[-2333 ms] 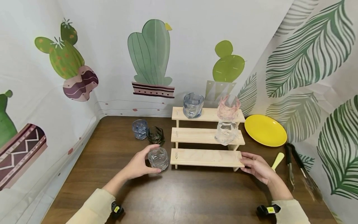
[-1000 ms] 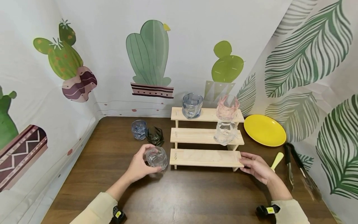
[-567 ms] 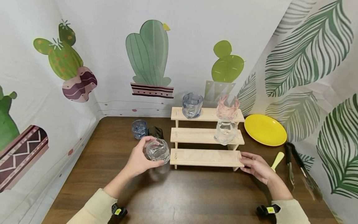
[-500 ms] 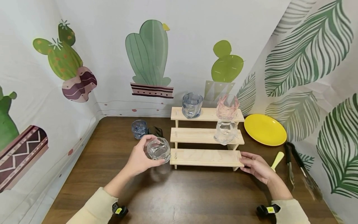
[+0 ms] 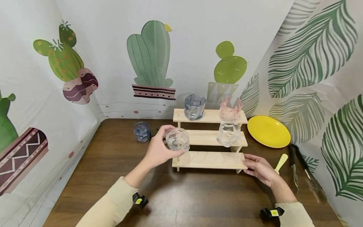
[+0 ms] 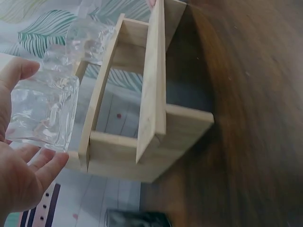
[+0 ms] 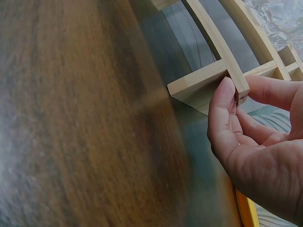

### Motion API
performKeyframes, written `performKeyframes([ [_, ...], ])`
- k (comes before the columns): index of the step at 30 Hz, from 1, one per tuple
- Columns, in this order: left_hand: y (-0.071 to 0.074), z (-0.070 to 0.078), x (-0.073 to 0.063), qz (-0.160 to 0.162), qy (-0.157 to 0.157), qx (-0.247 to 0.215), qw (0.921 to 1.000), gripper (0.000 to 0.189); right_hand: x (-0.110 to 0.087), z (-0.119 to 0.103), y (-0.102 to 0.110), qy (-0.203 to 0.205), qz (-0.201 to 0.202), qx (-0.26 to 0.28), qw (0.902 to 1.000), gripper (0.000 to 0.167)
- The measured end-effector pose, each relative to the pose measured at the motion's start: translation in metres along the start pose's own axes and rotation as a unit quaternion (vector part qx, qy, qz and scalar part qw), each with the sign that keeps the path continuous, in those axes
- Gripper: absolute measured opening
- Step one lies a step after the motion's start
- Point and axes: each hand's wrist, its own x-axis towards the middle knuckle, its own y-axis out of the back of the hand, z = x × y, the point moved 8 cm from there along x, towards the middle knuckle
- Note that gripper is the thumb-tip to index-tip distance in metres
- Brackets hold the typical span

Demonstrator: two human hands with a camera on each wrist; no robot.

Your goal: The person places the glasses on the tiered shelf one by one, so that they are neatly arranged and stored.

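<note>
My left hand (image 5: 160, 149) grips a clear glass tumbler (image 5: 177, 139) between thumb and fingers, raised at the left end of a three-tier wooden rack (image 5: 210, 159). In the left wrist view the tumbler (image 6: 43, 111) hangs beside the rack's boards. My right hand (image 5: 259, 169) pinches the right end of the bottom tier; the right wrist view shows thumb and fingers on either side of that board (image 7: 215, 40). On the top tier stand a blue-grey glass (image 5: 195, 107) and a pink glass (image 5: 231, 108). Another clear glass (image 5: 228, 134) sits at the right of the middle tier.
Left of the rack stands a blue glass (image 5: 141, 131), with a dark glass (image 5: 153, 133) mostly hidden behind my left hand. To the right are a yellow plate (image 5: 268, 131), a pale green handle (image 5: 281, 163) and black-handled tongs (image 5: 301, 161). Patterned cloth hangs behind the table.
My left hand has lifted the clear tumbler off the table and carried it up and right to the rack's left end. The right hand keeps its hold on the bottom tier.
</note>
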Motion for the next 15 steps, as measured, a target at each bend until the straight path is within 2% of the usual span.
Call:
performKeyframes([
  [9, -0.030, 0.004, 0.026, 0.012, 0.013, 0.009, 0.9998, 0.089, -0.001, 0.000, -0.001, 0.011, -0.009, 0.007, 0.9999, 0.069],
  [15, -0.044, 0.001, 0.037, 0.024, 0.029, 0.006, 0.9993, 0.086, -0.001, 0.000, -0.001, 0.019, -0.014, 0.015, 0.9996, 0.067],
])
